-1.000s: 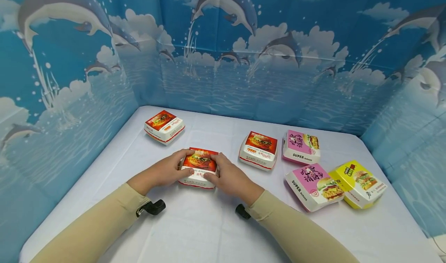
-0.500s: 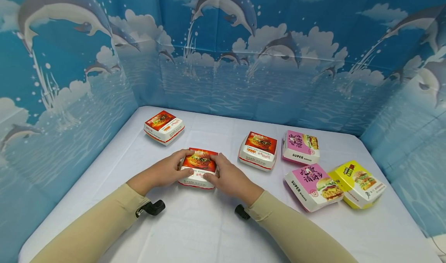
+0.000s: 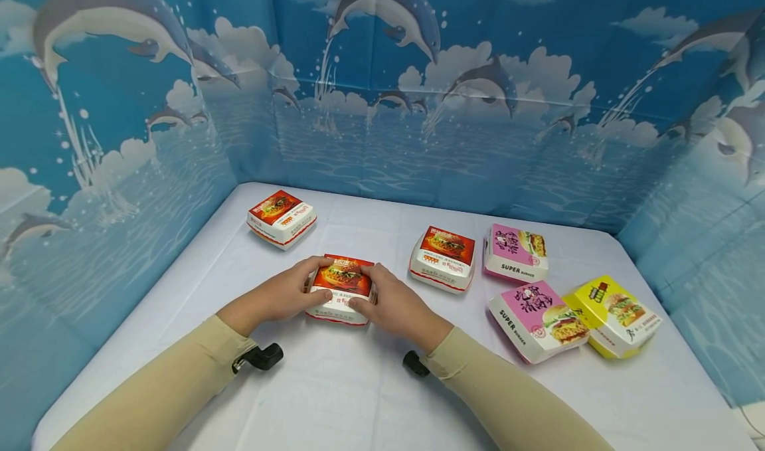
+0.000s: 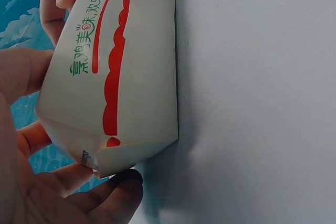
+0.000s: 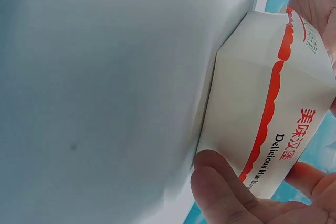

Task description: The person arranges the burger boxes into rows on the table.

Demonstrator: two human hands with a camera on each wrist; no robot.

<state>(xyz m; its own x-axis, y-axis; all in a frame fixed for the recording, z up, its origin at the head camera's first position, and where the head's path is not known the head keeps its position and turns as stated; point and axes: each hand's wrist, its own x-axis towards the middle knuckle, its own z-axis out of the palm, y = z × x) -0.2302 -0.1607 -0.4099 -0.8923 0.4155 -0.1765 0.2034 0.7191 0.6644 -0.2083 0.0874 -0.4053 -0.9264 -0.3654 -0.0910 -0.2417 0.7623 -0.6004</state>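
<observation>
A closed burger box (image 3: 342, 278), red on top with a burger picture and white below, sits on the white table between both hands. My left hand (image 3: 291, 291) grips its left side, the thumb on the near upper part and a finger over the top. On the opposite side, my right hand (image 3: 397, 305) holds it in much the same way. In the left wrist view the box (image 4: 126, 61) shows its white wall with a red scalloped band, fingers at its side and lower corner. The right wrist view has fingertips (image 5: 212, 179) against the side wall of the box (image 5: 247, 103).
A second red-topped box (image 3: 282, 217) stands at the back left, another (image 3: 443, 258) right of the hands. Further right are two pink boxes, one behind (image 3: 516, 252) and one nearer (image 3: 538, 321), the latter against a yellow box (image 3: 615, 315). A dolphin-print curtain (image 3: 370, 145) encloses the table (image 3: 323, 398).
</observation>
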